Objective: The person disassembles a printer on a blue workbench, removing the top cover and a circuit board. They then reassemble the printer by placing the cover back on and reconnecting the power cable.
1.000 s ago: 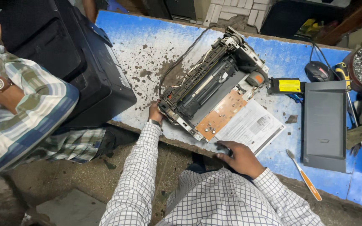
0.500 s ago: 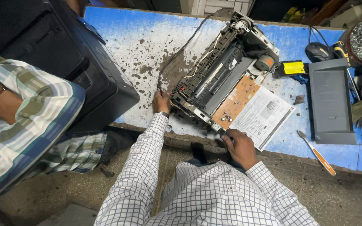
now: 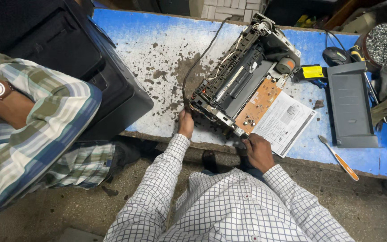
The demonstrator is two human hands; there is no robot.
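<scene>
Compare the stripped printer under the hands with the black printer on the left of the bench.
The stripped printer has no casing: rollers, wires and an orange circuit board show. The black printer is fully cased and closed. The stripped one lies within the bench; the black one overhangs the front edge. The left hand and right hand touch the stripped one; the black one goes untouched. Both sit on the blue bench.

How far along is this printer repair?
Done: the printer is stripped of its casing, its orange circuit board bare, and a grey panel lies aside. In hand: the left hand and right hand grip its near corners. Left: it remains uncovered, wires loose.
</scene>
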